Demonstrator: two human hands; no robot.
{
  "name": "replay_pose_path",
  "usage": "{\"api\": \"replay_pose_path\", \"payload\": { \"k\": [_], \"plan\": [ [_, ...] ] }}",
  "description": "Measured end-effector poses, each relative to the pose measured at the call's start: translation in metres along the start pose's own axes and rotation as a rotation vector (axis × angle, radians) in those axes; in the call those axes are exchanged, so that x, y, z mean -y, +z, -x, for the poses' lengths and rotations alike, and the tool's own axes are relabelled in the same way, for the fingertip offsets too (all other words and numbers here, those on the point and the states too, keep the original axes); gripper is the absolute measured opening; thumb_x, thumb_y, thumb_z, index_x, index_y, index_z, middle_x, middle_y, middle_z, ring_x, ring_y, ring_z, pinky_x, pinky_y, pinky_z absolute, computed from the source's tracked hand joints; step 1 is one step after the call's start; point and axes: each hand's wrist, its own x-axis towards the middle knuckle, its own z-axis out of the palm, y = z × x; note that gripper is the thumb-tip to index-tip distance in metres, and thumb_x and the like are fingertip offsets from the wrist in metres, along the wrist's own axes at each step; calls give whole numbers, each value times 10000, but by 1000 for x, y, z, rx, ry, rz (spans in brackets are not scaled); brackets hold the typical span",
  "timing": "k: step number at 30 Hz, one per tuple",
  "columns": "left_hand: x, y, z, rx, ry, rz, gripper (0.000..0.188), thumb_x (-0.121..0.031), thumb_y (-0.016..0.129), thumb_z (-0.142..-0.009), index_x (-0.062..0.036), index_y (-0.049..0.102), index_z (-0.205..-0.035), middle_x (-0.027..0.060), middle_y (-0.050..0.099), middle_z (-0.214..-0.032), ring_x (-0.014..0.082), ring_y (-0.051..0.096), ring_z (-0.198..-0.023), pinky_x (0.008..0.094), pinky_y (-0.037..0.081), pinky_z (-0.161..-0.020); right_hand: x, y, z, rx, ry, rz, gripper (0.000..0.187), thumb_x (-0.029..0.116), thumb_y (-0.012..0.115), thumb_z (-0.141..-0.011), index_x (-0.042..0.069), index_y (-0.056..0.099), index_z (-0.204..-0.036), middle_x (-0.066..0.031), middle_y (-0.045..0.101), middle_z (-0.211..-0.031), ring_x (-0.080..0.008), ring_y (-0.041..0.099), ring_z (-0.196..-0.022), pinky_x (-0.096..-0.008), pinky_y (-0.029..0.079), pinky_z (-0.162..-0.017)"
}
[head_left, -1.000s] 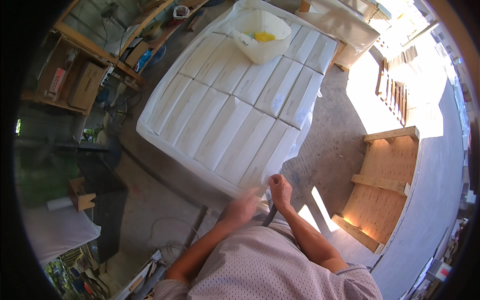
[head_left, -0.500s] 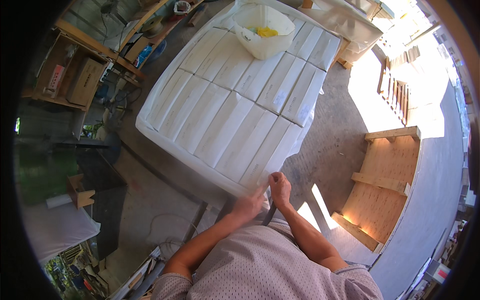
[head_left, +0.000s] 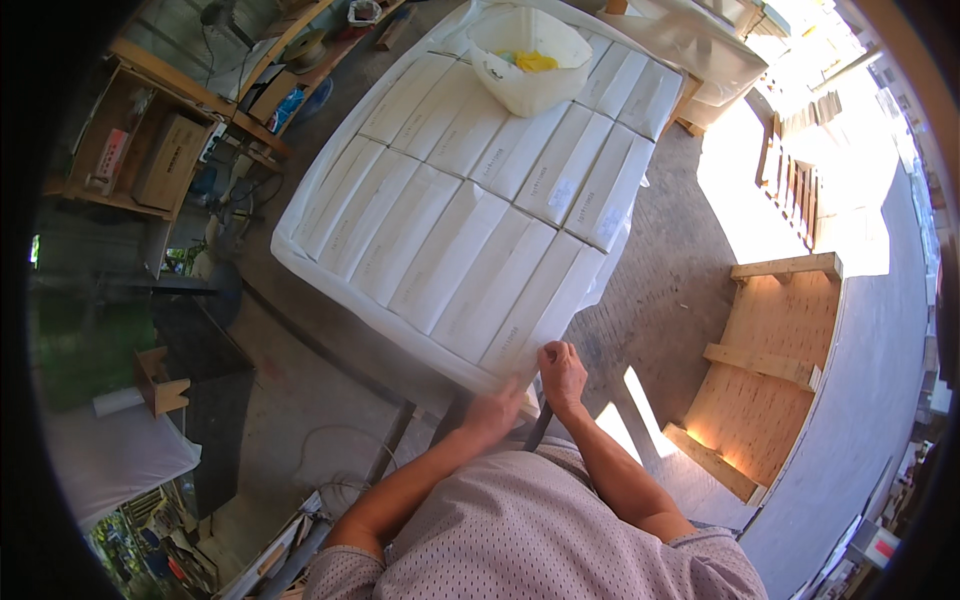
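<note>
White boxes (head_left: 465, 255) lie in tight rows on a stack before me, with white plastic film (head_left: 350, 302) wrapped round the sides. At the stack's near right corner my right hand (head_left: 562, 375) is closed, thumb against curled fingers; whatever it grips is too small or hidden to name. Just left of it, my left hand (head_left: 490, 414) is against the wrapped near side, its fingers smeared by motion. A dark strap-like strip (head_left: 538, 428) hangs below the corner, between my wrists.
A whitish plastic tub (head_left: 530, 75) with something yellow inside stands on the far boxes. On the right floor lies a wooden pallet-like panel (head_left: 775, 365). Wooden shelving (head_left: 130, 140) with cartons lines the left. A black cabinet (head_left: 205, 400) stands near left.
My left hand has shifted slightly toward me and to the left. My right hand stays nearly in place at the corner, still closed.
</note>
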Motion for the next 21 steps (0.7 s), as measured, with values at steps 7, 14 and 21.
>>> {"api": "replay_pose_path", "payload": {
  "k": [7, 14, 21],
  "plan": [
    [3, 1, 0, -55, -31, 29, 143, -153, 541, -889, -46, 596, -967, 131, 563, -1321, 381, 673, -776, 483, 555, -659, -10, -3, -20, 73, 308, -50, 339, 322, 669, -865, 28, 632, -1030, -100, 676, -883, -232, 650, -798, -367, 495, -703],
    [-1, -7, 3, -120, -90, 108, 158, -141, 564, -886, -49, 602, -1008, 116, 611, -1219, 377, 659, -813, 472, 548, -669, -6, -2, -31, 569, 410, -982, 456, 319, 630, -922, -83, 605, -1135, -150, 702, -1009, -249, 685, -878, -355, 543, -793],
    [16, -12, 8, -458, -124, 343, 143, -113, 605, -876, -40, 598, -1000, 125, 652, -950, 325, 646, -722, 394, 514, -620, 17, -4, -29, 505, 205, -728, 468, 327, 570, -955, -72, 588, -1198, -165, 679, -1066, -229, 670, -959, -353, 537, -847]
  ]
}}
